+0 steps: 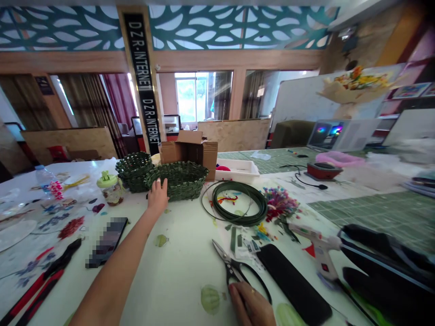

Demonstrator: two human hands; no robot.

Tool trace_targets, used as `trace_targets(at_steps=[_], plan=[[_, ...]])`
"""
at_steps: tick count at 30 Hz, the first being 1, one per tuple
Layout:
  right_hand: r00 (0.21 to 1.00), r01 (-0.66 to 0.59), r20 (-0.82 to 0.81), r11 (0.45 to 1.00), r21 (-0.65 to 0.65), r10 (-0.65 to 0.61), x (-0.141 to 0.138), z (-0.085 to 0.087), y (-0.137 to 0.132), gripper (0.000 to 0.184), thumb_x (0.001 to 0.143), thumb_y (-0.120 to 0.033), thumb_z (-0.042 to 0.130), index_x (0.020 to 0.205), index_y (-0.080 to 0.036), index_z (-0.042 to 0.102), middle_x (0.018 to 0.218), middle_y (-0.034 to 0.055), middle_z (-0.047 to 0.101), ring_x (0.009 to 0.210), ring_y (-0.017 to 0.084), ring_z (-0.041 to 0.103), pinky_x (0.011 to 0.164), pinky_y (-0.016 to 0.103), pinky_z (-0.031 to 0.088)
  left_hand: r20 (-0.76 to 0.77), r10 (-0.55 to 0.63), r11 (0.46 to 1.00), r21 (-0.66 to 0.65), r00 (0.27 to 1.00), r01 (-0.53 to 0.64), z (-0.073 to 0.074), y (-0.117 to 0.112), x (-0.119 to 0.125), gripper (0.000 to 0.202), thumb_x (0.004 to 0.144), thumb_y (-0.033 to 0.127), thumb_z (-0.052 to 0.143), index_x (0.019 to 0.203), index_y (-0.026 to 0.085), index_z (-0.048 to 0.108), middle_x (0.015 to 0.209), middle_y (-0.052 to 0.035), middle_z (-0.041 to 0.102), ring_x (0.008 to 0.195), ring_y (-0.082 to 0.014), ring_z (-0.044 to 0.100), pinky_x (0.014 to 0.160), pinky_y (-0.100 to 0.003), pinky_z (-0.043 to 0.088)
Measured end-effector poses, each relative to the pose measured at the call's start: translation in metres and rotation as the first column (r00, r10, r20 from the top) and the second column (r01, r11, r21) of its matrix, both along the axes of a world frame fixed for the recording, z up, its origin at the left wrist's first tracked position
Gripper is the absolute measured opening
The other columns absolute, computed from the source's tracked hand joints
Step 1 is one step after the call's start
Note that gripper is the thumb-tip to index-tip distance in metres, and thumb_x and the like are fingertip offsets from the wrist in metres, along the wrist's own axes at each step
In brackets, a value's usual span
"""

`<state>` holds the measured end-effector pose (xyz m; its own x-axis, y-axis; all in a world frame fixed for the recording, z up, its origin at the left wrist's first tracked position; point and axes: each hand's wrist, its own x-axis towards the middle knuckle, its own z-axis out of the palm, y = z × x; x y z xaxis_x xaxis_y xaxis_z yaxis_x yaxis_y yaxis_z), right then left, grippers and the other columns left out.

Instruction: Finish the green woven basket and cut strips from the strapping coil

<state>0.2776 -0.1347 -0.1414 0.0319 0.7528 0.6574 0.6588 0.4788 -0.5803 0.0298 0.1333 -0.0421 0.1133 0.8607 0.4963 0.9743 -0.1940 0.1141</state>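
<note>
My left hand (158, 197) reaches far forward to the near left side of an oval dark green woven basket (183, 188). Its visible fingers are stretched and apart against the weave; the thumb is hidden. A second, round green woven basket (132, 170) stands just left of it. At the front of the table, my right hand (253, 305) is closed at the black handles of a pair of scissors (224, 256), whose blades point away from me. A coil of dark green cord or wire (261, 210) lies beyond the scissors.
A black phone-like slab (294, 283) and a glue gun (322, 251) lie right of the scissors. To the left are a phone (108, 242), red-handled pliers (45, 280) and a green-lidded cup (110, 188). Behind the baskets stand a cardboard box (209, 158) and a white tray (243, 170).
</note>
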Motion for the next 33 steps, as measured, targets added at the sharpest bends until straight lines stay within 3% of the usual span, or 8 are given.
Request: trace_targets(at_steps=[3,6,9,13,19,25,27,33], plan=[[0.998,0.057,0.015,0.997,-0.051,-0.056,0.006,0.012,0.0,0.022,0.091,-0.029,0.043,0.085,-0.019,0.062,0.073,0.0061,0.066,0.064,0.016,0.063,0.059,0.022,0.05,0.022,-0.103,0.994,0.028,0.994,0.103,-0.012,-0.04,0.001,0.061,0.083,0.02,0.051,0.138,0.013,0.026,0.138,-0.0202,0.031,0.13,-0.0314,0.028,0.102,-0.045,0.031],[0.976,0.156,0.159,0.987,-0.049,-0.147,0.019,0.04,0.021,0.026,0.091,-0.027,0.041,0.101,-0.017,0.062,0.087,0.0084,0.069,0.074,0.017,0.064,0.068,0.025,0.05,0.059,-0.243,0.97,0.009,0.968,0.243,-0.041,-0.095,0.006,0.056,0.085,0.027,0.048,0.137,0.016,0.028,0.134,-0.0152,0.038,0.128,-0.0256,0.034,0.103,-0.039,0.034],[0.76,0.338,0.625,0.93,-0.146,-0.178,0.037,0.074,0.065,0.031,0.09,-0.017,0.039,0.114,-0.017,0.059,0.107,0.0103,0.065,0.096,0.018,0.059,0.081,0.027,0.046,0.244,-0.425,0.898,-0.005,0.872,0.439,-0.073,-0.151,0.01,0.051,0.087,0.027,0.046,0.135,0.021,0.03,0.135,-0.0108,0.04,0.128,-0.0226,0.035,0.105,-0.04,0.033],[0.64,0.361,0.762,0.913,-0.188,-0.097,0.054,0.09,0.127,0.021,0.083,-0.007,0.05,0.098,-0.012,0.064,0.103,0.0145,0.064,0.106,0.025,0.053,0.091,0.039,0.039,0.431,-0.449,0.873,0.022,0.783,0.488,-0.096,-0.2,0.011,0.041,0.087,0.028,0.045,0.128,0.026,0.042,0.13,-0.0074,0.047,0.121,-0.0226,0.045,0.099,-0.041,0.039],[0.567,0.27,0.824,0.946,-0.181,-0.004,0.056,0.08,0.154,0.027,0.088,-0.032,0.055,0.106,-0.012,0.058,0.109,0.008,0.058,0.098,0.02,0.057,0.087,0.042,0.046,0.699,-0.338,0.921,0.106,0.631,0.375,-0.089,-0.216,0.009,0.026,0.08,0.029,0.054,0.105,0.025,0.062,0.106,-0.0085,0.059,0.09,-0.0227,0.06,0.082,-0.036,0.048],[0.684,0.122,0.729,0.989,-0.08,-0.026,0.036,0.094,0.14,0.018,0.092,-0.015,0.044,0.097,-0.008,0.059,0.089,0.0105,0.062,0.089,0.018,0.055,0.082,0.032,0.042,0.875,-0.191,0.938,0.029,0.446,0.345,-0.084,-0.214,0.011,0.026,0.072,0.035,0.064,0.095,0.023,0.065,0.1,-0.0084,0.062,0.088,-0.0239,0.06,0.075,-0.033,0.05],[0.727,0.058,0.687,0.997,-0.041,-0.014,0.02,0.097,0.13,0.019,0.093,-0.014,0.041,0.096,-0.009,0.06,0.09,0.0106,0.062,0.09,0.018,0.053,0.082,0.029,0.04,0.942,-0.099,0.926,-0.031,0.322,0.377,-0.083,-0.211,0.012,0.032,0.071,0.039,0.065,0.097,0.02,0.062,0.101,-0.0093,0.062,0.087,-0.0242,0.061,0.074,-0.034,0.051],[0.767,-0.168,0.632,0.985,0.031,0.111,-0.043,0.08,0.076,0.021,0.09,-0.008,0.042,0.094,-0.016,0.061,0.085,0.0048,0.062,0.083,0.016,0.05,0.077,0.026,0.038,0.928,0.238,0.807,-0.025,-0.287,0.59,-0.07,-0.203,0.002,0.062,0.074,0.055,0.058,0.12,0.015,0.046,0.109,-0.015,0.063,0.1,-0.0271,0.062,0.085,-0.039,0.049]])
